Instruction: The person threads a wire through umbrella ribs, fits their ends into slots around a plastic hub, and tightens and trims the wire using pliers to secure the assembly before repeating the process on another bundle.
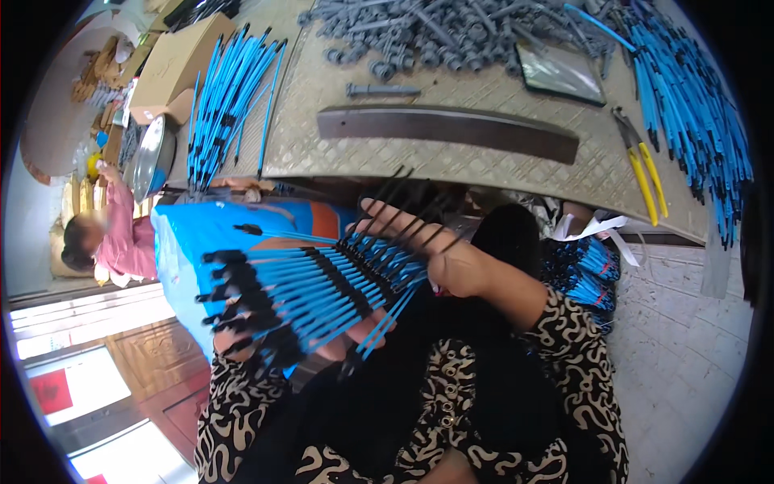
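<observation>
A fanned-out bundle of thin blue rods with black end pieces and black middle sleeves [310, 282] lies across in front of my chest. My left hand [232, 342] is closed round the bundle from below, and its fingertips show under the lower rods. The bundle hides most of that hand. At the right end of the rods, my right hand [431, 246] has its index finger stretched out along the thin black tips, some of which cross over it. Its other fingers are partly hidden behind the rods.
On the workbench [476, 177] are grey plastic fittings [435, 36], a dark metal bar [447, 129], yellow-handled pliers [641, 169], a glossy flat device [560, 73], and blue rods at left [234, 105] and right [685, 105]. A person in pink [125, 230] sits at left.
</observation>
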Action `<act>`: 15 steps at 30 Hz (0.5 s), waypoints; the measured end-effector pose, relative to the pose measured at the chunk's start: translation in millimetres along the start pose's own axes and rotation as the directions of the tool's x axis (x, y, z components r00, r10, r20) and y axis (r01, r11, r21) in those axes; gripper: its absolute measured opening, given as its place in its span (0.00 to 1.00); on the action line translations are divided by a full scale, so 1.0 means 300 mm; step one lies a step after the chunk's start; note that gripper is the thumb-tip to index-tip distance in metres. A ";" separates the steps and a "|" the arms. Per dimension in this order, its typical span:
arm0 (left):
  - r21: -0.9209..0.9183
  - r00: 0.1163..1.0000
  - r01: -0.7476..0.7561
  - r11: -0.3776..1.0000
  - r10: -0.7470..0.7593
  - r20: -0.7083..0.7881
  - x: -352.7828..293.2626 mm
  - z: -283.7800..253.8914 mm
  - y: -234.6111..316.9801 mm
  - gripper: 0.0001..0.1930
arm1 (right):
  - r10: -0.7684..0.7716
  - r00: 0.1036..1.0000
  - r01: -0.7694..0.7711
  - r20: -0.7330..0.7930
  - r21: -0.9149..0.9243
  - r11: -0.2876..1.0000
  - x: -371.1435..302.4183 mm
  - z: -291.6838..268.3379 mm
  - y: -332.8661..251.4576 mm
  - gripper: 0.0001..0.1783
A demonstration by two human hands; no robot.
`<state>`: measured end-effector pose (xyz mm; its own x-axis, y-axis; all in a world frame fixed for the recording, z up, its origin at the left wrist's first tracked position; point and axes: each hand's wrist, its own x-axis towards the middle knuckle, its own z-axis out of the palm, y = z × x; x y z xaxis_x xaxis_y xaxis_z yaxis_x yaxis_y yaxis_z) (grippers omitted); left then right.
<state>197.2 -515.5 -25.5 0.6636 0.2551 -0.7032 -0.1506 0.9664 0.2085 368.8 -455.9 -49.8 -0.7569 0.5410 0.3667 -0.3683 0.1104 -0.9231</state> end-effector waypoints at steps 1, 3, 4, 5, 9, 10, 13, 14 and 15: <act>-0.002 0.999 -0.006 1.000 0.006 0.032 0.080 0.042 0.009 0.19 | 0.067 0.992 -0.035 -0.103 0.288 0.957 0.025 0.003 0.034 0.46; -0.030 0.995 -0.045 0.999 0.047 0.087 -0.133 -0.151 0.203 0.20 | 0.153 0.976 -0.045 -0.153 0.547 0.836 0.083 -0.025 0.006 0.45; -0.053 0.991 -0.059 0.997 0.064 0.113 -0.131 -0.125 0.209 0.20 | 0.241 0.943 -0.028 -0.232 0.663 0.748 0.132 -0.077 -0.062 0.41; -0.059 0.990 -0.069 0.996 0.075 0.118 -0.127 -0.084 0.218 0.20 | 0.338 0.894 0.005 -0.293 0.764 0.646 0.181 -0.129 -0.111 0.38; 0.531 0.616 -0.768 0.358 0.639 0.461 -0.059 0.137 0.279 0.14 | 0.160 0.548 -0.354 -0.821 -0.054 0.934 0.119 -0.379 -0.251 0.21; 0.533 0.620 -0.761 0.369 0.655 0.432 -0.037 0.125 0.266 0.13 | 0.135 0.528 -0.411 -0.838 -0.113 0.905 0.080 -0.444 -0.282 0.19; 0.511 0.621 -0.761 0.399 0.676 0.397 0.009 0.114 0.256 0.12 | 0.161 0.515 -0.615 -0.842 -0.232 0.754 -0.024 -0.644 -0.336 0.15; 0.496 0.621 -0.765 0.410 0.674 0.400 0.023 0.114 0.264 0.12 | 0.204 0.506 -0.730 -0.838 -0.291 0.618 -0.033 -0.692 -0.345 0.13; 0.487 0.617 -0.770 0.413 0.676 0.403 0.024 0.118 0.261 0.12 | 0.197 0.509 -0.730 -0.838 -0.298 0.615 -0.021 -0.719 -0.344 0.13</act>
<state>216.0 -439.2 9.8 0.6028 0.7976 -0.0194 -0.2160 0.1865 0.9584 528.1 -291.0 18.1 -0.0051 0.9957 -0.0921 0.4869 -0.0780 -0.8700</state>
